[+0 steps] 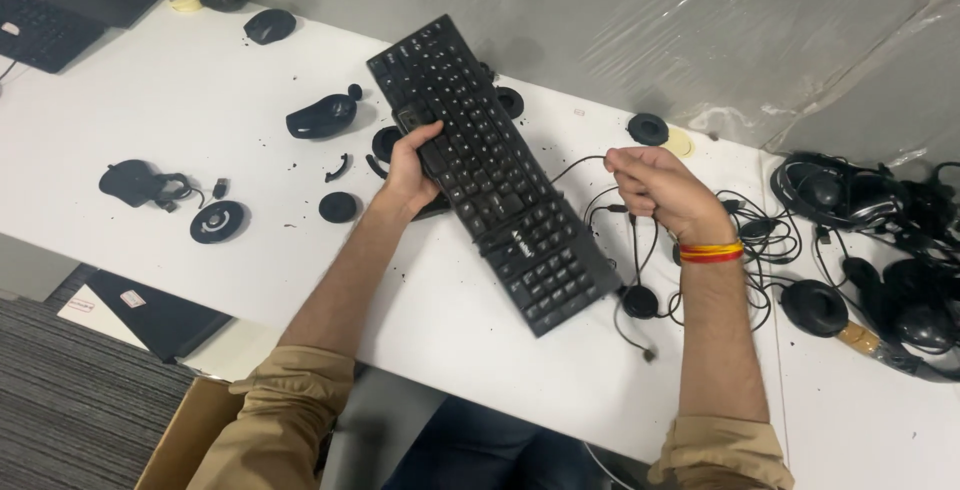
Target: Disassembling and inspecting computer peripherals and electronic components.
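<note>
Black keyboard (495,175) diagonal, far-left to near-right; left hand (412,162) fingers gripping it; right hand (655,188) pinching cable (580,162).

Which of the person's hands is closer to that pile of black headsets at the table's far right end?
The right hand. It holds a thin cable just left of the headsets. The left hand grips the black keyboard, farther away.
</note>
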